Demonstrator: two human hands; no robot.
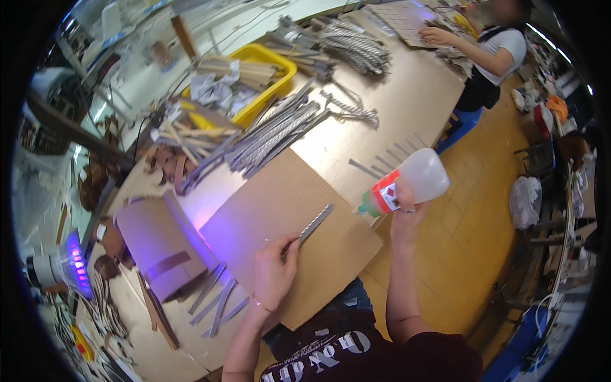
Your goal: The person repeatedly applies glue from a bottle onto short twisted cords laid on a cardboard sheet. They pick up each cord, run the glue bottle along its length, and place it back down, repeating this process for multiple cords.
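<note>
Between the fingertips of my left hand (275, 268) is a narrow grey braided strip (316, 221), its free end pointing up and away over a flat sheet of cardboard (258, 204). My right hand (408, 219) is closed round a translucent squeeze bottle (425, 173) with a red label and a green cap. The bottle is tipped sideways, its nozzle toward the strip but apart from it. Beyond the cardboard, several similar short strips (364, 168) lie in a row on the table. More cut strips (219, 304) lie loosely left of my left forearm.
A curved brown cardboard piece (159, 245) stands left of the sheet, near a lamp glowing violet (75, 262). Bundles of braided strips (280, 130) lie beside a yellow tray (289, 71). Another person (499, 57) works at the table's far right end. A yellow floor (458, 254) shows at right.
</note>
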